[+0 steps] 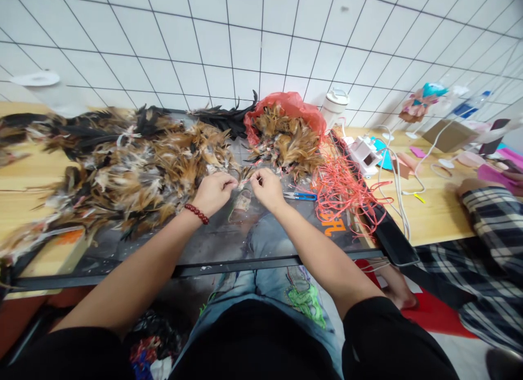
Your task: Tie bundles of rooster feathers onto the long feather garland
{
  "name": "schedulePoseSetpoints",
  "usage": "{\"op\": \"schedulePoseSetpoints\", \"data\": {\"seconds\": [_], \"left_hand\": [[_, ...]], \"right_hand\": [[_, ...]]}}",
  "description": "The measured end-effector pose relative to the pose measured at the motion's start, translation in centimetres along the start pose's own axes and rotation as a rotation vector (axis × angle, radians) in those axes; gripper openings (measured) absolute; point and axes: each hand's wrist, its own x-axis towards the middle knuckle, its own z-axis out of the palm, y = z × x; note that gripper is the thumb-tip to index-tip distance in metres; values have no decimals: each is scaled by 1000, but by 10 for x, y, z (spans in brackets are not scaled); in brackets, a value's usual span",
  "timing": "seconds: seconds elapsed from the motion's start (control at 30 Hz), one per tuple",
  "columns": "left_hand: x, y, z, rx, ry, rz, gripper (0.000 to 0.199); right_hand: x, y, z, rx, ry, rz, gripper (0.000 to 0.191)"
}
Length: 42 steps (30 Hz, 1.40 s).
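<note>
My left hand [216,193], a red bead bracelet at its wrist, is closed in a pinch over the dark tabletop [212,235]. Facing it a short way off, my right hand [267,188] is pinched too. A thin pink string [244,181] runs between the fingertips, beside a small tuft of feathers [246,174]. Brown and black feathers [139,175] are heaped in bundles left of my hands. Blue-handled thread snips [304,196] lie just right of my right wrist. Farther right spreads a tangle of coral string [343,186].
Behind my hands a red plastic bag [269,100] holds more brown feathers. A white lidded cup [335,104] stands by the tiled wall. White cables [398,189], a power socket block [365,154] and a cardboard box [449,136] lie right. Another person's plaid sleeve [490,216] is at far right.
</note>
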Motion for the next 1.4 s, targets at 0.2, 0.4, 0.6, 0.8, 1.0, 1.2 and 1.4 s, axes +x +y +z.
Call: {"op": "schedulePoseSetpoints", "data": {"seconds": [0.2, 0.4, 0.6, 0.8, 1.0, 1.2, 1.4], "left_hand": [[-1, 4, 3, 66, 90, 62, 23], [-3, 21, 4, -377, -8, -13, 24], [-1, 23, 5, -645, -142, -372, 29], [0, 21, 6, -681, -78, -498, 32], [-1, 24, 3, -759, -118, -464, 35], [-1, 24, 4, -648, -124, -411, 26], [-1, 23, 2, -540, -114, -378, 15]], "right_hand": [[-3, -5, 1, -77, -41, -12, 11], [-5, -8, 0, -121, -87, -15, 10], [-5, -9, -1, -131, -110, -31, 10], [-4, -5, 0, -5, -80, -60, 10], [-2, 0, 2, 109, -51, -98, 10], [-5, -2, 2, 155, -70, -223, 11], [-4, 0, 2, 214, -104, -263, 13]]}}
